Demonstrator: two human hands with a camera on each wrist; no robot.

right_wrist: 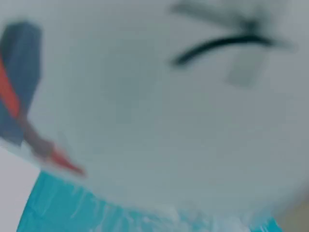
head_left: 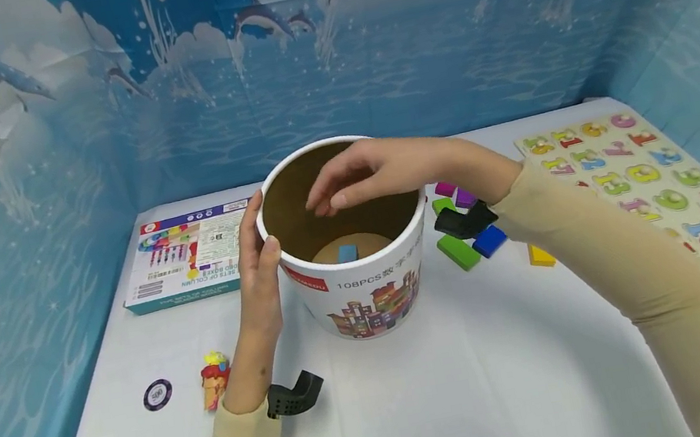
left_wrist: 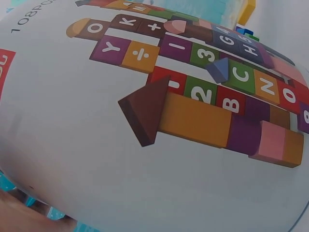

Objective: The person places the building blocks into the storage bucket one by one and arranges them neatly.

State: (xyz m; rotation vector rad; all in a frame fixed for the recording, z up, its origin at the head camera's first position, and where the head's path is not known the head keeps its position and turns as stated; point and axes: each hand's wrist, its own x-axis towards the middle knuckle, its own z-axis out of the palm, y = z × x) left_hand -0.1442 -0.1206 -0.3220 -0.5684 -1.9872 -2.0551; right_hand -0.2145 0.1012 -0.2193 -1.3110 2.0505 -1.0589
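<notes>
A white bucket (head_left: 361, 279) with printed block pictures stands upright on the table. My left hand (head_left: 257, 274) grips its left side, thumb at the rim and fingers along the outer wall. In the left wrist view the bucket's printed wall (left_wrist: 106, 159) fills most of the picture. Over the bucket's mouth hangs my right hand (head_left: 377, 171), its fingers loosely bent down inside the rim with nothing seen between them. One blue block (head_left: 347, 253) lies on the bucket's brown bottom. The right wrist view is blurred and shows mostly pale bucket wall (right_wrist: 145, 121).
Right of the bucket lie loose blocks, among them a green block (head_left: 459, 252), a blue block (head_left: 489, 241) and a yellow block (head_left: 541, 255). A number puzzle board (head_left: 596, 179) lies farther right. To the left are a flat box (head_left: 151, 285), a round chip (head_left: 158, 394) and an ice-cream-shaped toy (head_left: 213, 383).
</notes>
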